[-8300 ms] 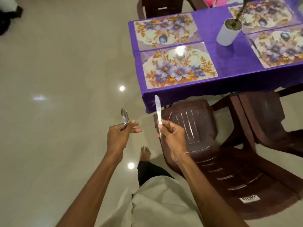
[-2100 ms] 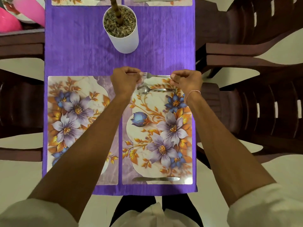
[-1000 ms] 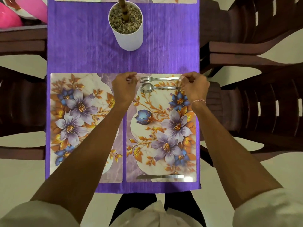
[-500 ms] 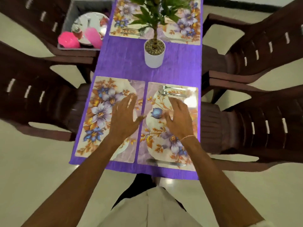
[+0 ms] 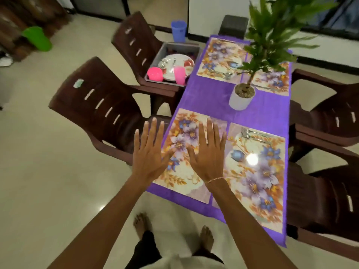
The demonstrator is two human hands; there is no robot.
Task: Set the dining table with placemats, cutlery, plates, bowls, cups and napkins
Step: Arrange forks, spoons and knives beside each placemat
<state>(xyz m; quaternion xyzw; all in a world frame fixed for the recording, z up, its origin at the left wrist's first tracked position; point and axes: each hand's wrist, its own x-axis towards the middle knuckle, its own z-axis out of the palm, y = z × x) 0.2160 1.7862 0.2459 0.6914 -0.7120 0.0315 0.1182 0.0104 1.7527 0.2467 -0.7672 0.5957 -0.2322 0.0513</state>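
Several floral placemats lie on the purple tablecloth (image 5: 213, 92). The near right placemat (image 5: 258, 171) carries a fork and spoon (image 5: 250, 133) at its far edge. The near left placemat (image 5: 182, 177) is partly covered by my hands. My left hand (image 5: 148, 154) hovers flat with fingers spread over the table's left edge, holding nothing. My right hand (image 5: 208, 152) is spread above the left placemat, also with nothing in it. A grey tray (image 5: 169, 49) on a chair holds plates (image 5: 175, 66) and two pink cups (image 5: 155, 73).
A white pot with a green plant (image 5: 241, 98) stands mid-table. Brown plastic chairs (image 5: 101, 109) flank both sides of the table. A blue bin (image 5: 178, 30) and a green container (image 5: 37, 38) sit on the floor further off. My bare feet show below.
Both hands let go of the fork and spoon, pulled back and opened flat. They have shifted left over the left placemat, and my view has lifted and turned left toward the tray.
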